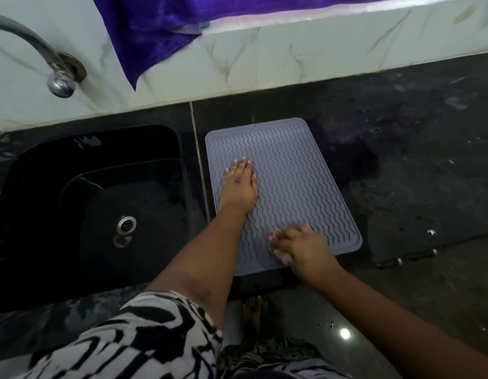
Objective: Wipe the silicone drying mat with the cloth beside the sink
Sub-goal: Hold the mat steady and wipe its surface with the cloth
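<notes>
On grey mat (289, 173) beside sink (95, 192): left hand (240, 184) flat, open, empty; right hand (297, 250) curled, blurred, contents indiscernible.

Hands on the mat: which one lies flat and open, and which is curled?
The left hand lies flat, fingers spread, on the grey mat near the sink side. The right hand is curled at the mat's near edge; whatever it grips is hidden.

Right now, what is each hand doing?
Left hand: open, flat on the grey silicone drying mat, holding nothing.
Right hand: fingers curled at the mat's near edge; whether it holds anything cannot be told.
</notes>
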The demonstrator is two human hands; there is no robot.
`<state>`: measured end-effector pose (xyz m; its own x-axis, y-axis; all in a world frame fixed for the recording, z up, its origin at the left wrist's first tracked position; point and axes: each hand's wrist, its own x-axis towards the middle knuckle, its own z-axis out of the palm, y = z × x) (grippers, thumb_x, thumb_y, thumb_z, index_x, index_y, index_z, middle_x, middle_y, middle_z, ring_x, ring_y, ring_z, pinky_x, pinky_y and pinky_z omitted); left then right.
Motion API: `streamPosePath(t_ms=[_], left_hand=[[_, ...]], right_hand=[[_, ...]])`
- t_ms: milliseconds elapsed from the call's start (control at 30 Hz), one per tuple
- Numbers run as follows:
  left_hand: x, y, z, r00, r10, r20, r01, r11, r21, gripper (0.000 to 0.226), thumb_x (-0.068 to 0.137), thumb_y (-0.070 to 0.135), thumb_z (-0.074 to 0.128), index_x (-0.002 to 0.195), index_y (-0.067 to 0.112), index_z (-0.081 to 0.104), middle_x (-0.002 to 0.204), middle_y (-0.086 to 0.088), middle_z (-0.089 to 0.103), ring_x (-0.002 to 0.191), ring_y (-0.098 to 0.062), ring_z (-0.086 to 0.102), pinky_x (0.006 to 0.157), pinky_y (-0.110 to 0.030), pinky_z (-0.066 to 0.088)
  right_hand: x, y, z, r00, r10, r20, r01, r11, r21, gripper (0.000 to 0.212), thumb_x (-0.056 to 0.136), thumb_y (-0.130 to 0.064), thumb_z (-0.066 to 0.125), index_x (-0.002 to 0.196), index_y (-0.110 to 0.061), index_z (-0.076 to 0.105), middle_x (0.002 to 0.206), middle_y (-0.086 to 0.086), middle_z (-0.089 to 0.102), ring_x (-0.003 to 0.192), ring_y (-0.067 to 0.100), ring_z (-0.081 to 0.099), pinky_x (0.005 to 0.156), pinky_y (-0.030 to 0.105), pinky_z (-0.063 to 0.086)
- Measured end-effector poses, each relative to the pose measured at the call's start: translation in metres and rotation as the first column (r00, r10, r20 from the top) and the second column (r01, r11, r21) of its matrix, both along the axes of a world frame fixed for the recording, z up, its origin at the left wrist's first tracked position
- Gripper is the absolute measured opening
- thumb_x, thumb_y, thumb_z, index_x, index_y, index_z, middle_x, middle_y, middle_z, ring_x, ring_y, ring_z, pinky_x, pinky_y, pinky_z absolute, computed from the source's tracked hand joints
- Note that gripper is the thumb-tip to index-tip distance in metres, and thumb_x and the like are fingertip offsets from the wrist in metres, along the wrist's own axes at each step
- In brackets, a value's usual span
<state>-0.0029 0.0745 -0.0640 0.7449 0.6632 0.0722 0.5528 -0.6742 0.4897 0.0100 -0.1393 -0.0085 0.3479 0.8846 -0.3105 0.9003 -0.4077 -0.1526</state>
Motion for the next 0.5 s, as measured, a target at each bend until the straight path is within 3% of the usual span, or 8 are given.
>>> streamPosePath(t_ms=[133, 200, 267, 300, 400, 500], left_hand=[[0.0, -0.003, 0.005, 0.998, -0.006, -0.057, 0.005, 1.0, -0.01, 0.05, 0.104, 0.028, 0.026, 0.151, 0.012, 0.027, 0.16, -0.005, 0.02, 0.149, -0.022, 0.012, 0.122, -0.036, -0.001], [0.001, -0.001, 0.011, 0.992, -0.032, -0.122, 0.027, 0.999, -0.04, 0.05, 0.105, 0.026, 0.025, 0.152, 0.011, 0.021, 0.161, -0.006, 0.014, 0.149, -0.023, 0.007, 0.121, -0.036, -0.003], [0.002, 0.004, 0.022, 0.981, -0.093, -0.172, 0.07, 0.988, -0.135, 0.05, 0.105, 0.022, 0.026, 0.153, 0.012, 0.019, 0.162, -0.008, 0.009, 0.15, -0.024, 0.003, 0.121, -0.039, -0.003], [0.001, 0.007, 0.026, 0.982, -0.107, -0.153, 0.079, 0.98, -0.18, 0.049, 0.105, 0.021, 0.029, 0.152, 0.013, 0.022, 0.162, -0.009, 0.008, 0.15, -0.025, 0.003, 0.121, -0.04, -0.001], [-0.016, 0.009, 0.028, 0.998, -0.034, -0.054, 0.024, 0.984, -0.179, 0.046, 0.103, 0.021, 0.037, 0.148, 0.017, 0.033, 0.161, -0.008, 0.012, 0.149, -0.025, 0.008, 0.121, -0.04, 0.007], [-0.032, -0.002, 0.014, 0.961, -0.097, -0.26, 0.089, 0.995, -0.043, 0.052, 0.105, 0.03, 0.027, 0.154, 0.016, 0.015, 0.163, -0.007, 0.002, 0.15, -0.025, 0.0, 0.12, -0.041, 0.002]], right_hand=[[-0.013, -0.037, 0.027, 0.98, 0.019, -0.199, -0.028, 0.999, -0.044, 0.036, 0.089, -0.025, 0.058, 0.123, -0.032, 0.061, 0.127, -0.01, 0.056, 0.119, 0.015, 0.047, 0.1, 0.033, 0.042], [0.008, -0.027, 0.044, 0.904, -0.067, -0.421, 0.061, 0.998, -0.028, 0.026, 0.089, -0.021, 0.06, 0.112, -0.029, 0.067, 0.11, -0.012, 0.062, 0.104, 0.0, 0.055, 0.09, 0.02, 0.046], [0.028, -0.004, 0.057, 0.832, -0.149, -0.535, 0.247, 0.962, 0.117, 0.025, 0.089, -0.013, 0.062, 0.111, -0.022, 0.07, 0.099, -0.015, 0.065, 0.088, -0.01, 0.059, 0.078, 0.004, 0.045], [0.037, 0.012, 0.057, 0.83, -0.171, -0.531, 0.307, 0.935, 0.179, 0.026, 0.089, -0.008, 0.061, 0.112, -0.016, 0.071, 0.102, -0.009, 0.067, 0.089, -0.007, 0.061, 0.077, 0.003, 0.046], [0.04, 0.061, 0.046, 0.916, -0.155, -0.371, 0.226, 0.962, 0.155, 0.035, 0.09, -0.01, 0.059, 0.123, -0.016, 0.065, 0.123, 0.007, 0.064, 0.11, 0.023, 0.059, 0.098, 0.031, 0.047], [0.014, 0.075, 0.021, 0.998, -0.045, -0.051, 0.046, 0.999, 0.021, 0.038, 0.096, -0.027, 0.047, 0.132, -0.02, 0.055, 0.138, 0.004, 0.051, 0.121, 0.031, 0.047, 0.11, 0.044, 0.035]])
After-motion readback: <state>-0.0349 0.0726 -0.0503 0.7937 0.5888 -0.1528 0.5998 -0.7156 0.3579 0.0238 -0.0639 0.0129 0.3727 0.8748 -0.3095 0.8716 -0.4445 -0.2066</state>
